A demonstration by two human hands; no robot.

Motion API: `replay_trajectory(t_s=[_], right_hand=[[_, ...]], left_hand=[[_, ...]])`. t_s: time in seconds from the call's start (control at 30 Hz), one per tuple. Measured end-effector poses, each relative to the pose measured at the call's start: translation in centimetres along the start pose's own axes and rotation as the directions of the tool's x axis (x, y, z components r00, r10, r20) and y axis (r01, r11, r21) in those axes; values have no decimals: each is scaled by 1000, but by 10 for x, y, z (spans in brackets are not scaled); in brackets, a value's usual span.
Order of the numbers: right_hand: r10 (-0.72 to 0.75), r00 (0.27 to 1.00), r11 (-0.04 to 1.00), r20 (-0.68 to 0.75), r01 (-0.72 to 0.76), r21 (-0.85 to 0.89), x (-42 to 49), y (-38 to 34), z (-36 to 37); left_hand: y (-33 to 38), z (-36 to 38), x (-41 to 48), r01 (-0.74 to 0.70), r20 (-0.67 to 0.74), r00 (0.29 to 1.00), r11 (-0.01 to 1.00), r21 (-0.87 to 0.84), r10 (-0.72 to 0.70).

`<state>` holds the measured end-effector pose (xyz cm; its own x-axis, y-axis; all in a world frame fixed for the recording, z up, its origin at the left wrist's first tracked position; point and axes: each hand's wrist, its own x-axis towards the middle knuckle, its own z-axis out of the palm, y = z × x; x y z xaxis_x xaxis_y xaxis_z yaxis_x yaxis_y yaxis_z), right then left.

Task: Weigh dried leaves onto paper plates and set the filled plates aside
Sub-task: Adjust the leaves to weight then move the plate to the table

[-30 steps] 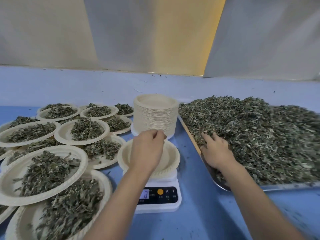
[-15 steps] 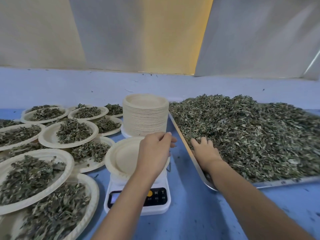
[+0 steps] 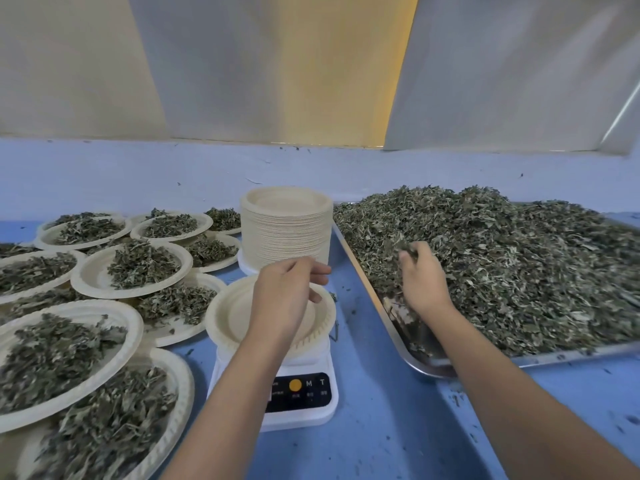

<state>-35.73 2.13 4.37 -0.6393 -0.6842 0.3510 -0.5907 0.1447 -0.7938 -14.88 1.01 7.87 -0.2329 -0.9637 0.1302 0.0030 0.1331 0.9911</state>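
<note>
A: While the empty plate (image 3: pixel 221 317) sits on the scale (image 3: pixel 301 393), where is the left hand (image 3: pixel 287 296)?

B: Obs.: above the plate's far right rim, fingers loosely bent and pointing right, nothing held. Contact with the rim: cannot tell.

A: And the right hand (image 3: pixel 420 278)?

B: In the tray (image 3: pixel 426 362), at the near left edge of the heap of dried leaves (image 3: pixel 519 271). Fingers curled into the heap round a tuft of leaves (the tuft shows dark at the fingertips).

A: State of the plate?

B: Bare inside wherever the hand does not cover it. The left forearm hides the scale's display; the orange button and the letters M and T are legible.

A: Surroundings?

B: The stack of plates (image 3: pixel 285 230) stands just behind the scale, close against the tray's left rim. The filled plates (image 3: pixel 138 268) lie overlapped in rows to the left, each carrying a mound of leaves. All of it rests on a blue table (image 3: pixel 381 438) with leaf crumbs scattered over it.
</note>
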Motion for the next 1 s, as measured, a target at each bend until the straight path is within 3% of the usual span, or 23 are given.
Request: replay_trajectory(t_s=[0.2,0.37,0.53,0.77,1.0], right_hand=[[-22,997,939,-74,46,342,-5,-50,-4],[-179,982,840,67,117,530,-24,-104,21],[-335,903,835,268,154,528,-49,-119,61],[-469,767,857,437,277,434,-65,-108,81],[-390,784,890,483,187,415,-66,-106,82]], left_hand=[[3,-15,9,58,-107,992,988,-143,-73],[5,-38,20,66,-165,979,953,-294,-119],[3,-55,21,63,-129,984,922,-382,-121],[0,-52,27,115,4,992,870,-479,-129],[-11,-42,30,165,-29,982,927,-338,-186]])
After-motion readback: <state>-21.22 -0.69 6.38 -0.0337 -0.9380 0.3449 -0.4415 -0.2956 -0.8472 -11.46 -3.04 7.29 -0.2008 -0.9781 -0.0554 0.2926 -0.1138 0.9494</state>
